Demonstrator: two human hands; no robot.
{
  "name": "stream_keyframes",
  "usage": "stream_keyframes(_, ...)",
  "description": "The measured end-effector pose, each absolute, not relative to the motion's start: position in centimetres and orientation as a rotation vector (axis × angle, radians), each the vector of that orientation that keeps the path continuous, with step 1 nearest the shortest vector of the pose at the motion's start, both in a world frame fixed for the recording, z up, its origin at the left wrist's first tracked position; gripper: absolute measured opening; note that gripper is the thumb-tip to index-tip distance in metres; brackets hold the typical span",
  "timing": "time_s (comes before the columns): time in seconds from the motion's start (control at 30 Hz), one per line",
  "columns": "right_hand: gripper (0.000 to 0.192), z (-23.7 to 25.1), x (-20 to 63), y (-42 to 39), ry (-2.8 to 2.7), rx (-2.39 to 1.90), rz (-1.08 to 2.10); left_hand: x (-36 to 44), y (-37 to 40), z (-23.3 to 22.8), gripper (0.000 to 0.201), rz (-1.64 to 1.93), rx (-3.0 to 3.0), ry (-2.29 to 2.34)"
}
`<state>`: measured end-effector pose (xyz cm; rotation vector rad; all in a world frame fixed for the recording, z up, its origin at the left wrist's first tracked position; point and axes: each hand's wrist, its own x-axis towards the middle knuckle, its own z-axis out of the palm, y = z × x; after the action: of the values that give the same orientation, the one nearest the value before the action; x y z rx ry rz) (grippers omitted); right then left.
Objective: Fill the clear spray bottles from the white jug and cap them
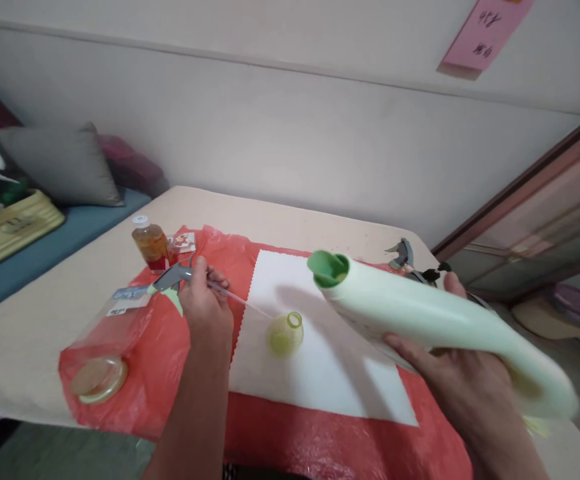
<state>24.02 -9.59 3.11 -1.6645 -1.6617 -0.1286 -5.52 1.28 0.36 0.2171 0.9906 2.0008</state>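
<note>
Red sheet [290,427]: left hand [205,307] grips trigger sprayer [170,280]; right hand [465,387] cradles green bottle [420,313].

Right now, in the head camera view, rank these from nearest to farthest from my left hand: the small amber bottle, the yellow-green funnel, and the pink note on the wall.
From the left hand:
1. Small amber bottle, just up and to its left on the red sheet.
2. Yellow-green funnel, to its right on the white cloth.
3. Pink note, high on the wall, far right.
</note>
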Motion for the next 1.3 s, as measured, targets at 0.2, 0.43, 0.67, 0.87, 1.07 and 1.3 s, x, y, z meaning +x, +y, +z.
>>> stream_keyframes(0.2, 0.102, 2.4, 25.8, -12.2, -1.930, -1.653, -0.593, -5.3, 1.3, 0.1, 0.033, 2.026, 0.233, 0.949)
stream_keyframes(0.43, 0.099, 2.3, 25.3, -12.9, -2.083, -1.641, -0.809, -5.4, 1.4, 0.0, 0.033, 2.020, 0.230, 0.955)
stream_keyframes(0.67, 0.096, 2.3, 24.8, -13.1, -2.124, -1.638, -0.935, -5.5, 1.5, -0.1, 0.029, 1.999, 0.220, 0.939)
stream_keyframes(0.87, 0.096, 2.9, 24.7, -13.2, -2.181, -1.617, -0.925, -5.3, 1.4, 0.0, 0.026, 2.006, 0.204, 0.930)
stream_keyframes(1.07, 0.088, 3.9, 24.6, -12.9, -2.229, -1.598, -1.005, -5.3, 1.5, 0.0, 0.027, 2.007, 0.212, 0.920)
stream_keyframes(1.3, 0.082, 6.2, 23.8, -12.3, -2.315, -1.515, -1.133, -5.4, 1.5, 0.1, 0.027, 2.002, 0.216, 0.942)
